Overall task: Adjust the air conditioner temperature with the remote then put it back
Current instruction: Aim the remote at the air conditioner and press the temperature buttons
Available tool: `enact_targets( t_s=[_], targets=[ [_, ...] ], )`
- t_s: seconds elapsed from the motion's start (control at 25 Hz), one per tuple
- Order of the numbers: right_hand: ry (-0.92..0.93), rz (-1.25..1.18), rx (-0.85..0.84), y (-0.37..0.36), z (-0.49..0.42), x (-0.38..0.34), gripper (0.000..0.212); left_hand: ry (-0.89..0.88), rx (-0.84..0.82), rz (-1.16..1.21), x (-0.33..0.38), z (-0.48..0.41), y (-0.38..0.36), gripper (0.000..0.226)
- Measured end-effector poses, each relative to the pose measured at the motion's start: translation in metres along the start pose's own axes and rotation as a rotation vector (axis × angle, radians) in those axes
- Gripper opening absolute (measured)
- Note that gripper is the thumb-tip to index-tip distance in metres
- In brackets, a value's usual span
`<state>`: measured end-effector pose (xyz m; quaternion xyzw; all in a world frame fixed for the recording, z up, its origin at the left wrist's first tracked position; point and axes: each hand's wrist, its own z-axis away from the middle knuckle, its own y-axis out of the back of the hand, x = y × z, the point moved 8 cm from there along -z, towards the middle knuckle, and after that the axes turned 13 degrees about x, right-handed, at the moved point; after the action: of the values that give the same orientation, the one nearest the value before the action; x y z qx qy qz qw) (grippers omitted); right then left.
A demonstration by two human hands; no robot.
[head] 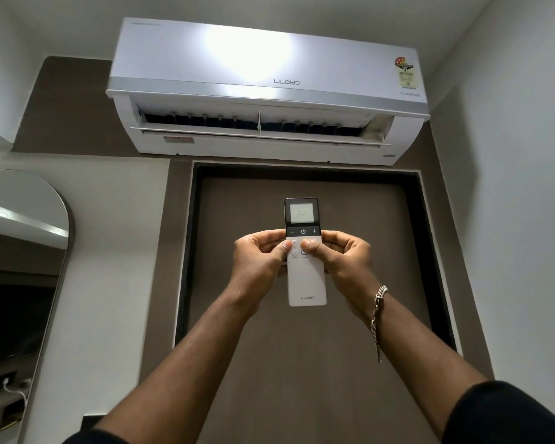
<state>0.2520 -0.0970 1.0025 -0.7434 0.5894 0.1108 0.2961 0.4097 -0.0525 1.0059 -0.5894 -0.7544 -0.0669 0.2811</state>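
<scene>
A white remote [305,283] with a black top and a lit screen is held upright in front of me, pointing up at the white air conditioner [263,91] on the wall above. My left hand [258,261] grips its left side and my right hand [342,257] its right side. Both thumbs rest on the white buttons just below the black row with minus, power and plus. The air conditioner's louvre is open.
A brown door [308,363] in a dark frame stands right behind the remote. An arched mirror [23,251] hangs on the left wall. White walls close in on both sides. A silver bracelet [378,312] is on my right wrist.
</scene>
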Motion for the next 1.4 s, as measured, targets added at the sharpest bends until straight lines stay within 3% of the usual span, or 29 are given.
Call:
enact_targets(
  t_s=[0.16,0.32,0.56,0.8,1.0,1.24,1.4],
  targets=[
    [-0.019,0.001,-0.031,0.0,0.002,-0.001,0.039,-0.014,0.002,0.026,0.001,-0.002,0.001,0.027],
    [-0.024,0.004,-0.043,0.002,0.003,-0.001,0.025,-0.02,-0.022,0.039,0.002,0.0,-0.001,0.018],
    [-0.021,0.014,-0.049,0.005,0.003,-0.004,0.04,-0.021,-0.022,0.041,0.004,0.003,-0.003,0.026],
    [-0.025,-0.009,-0.04,0.007,0.003,-0.007,0.042,-0.023,-0.027,0.055,0.006,0.006,-0.007,0.021],
    [-0.028,-0.033,-0.041,0.008,0.003,-0.013,0.041,-0.006,-0.008,0.048,0.009,0.004,-0.007,0.031],
    [-0.041,-0.027,-0.031,0.008,0.008,-0.011,0.046,0.036,0.017,0.016,0.008,0.004,-0.008,0.006],
    [-0.035,-0.019,-0.033,0.008,0.009,-0.012,0.047,0.045,0.056,-0.013,0.011,0.0,-0.009,0.012]
  ],
)
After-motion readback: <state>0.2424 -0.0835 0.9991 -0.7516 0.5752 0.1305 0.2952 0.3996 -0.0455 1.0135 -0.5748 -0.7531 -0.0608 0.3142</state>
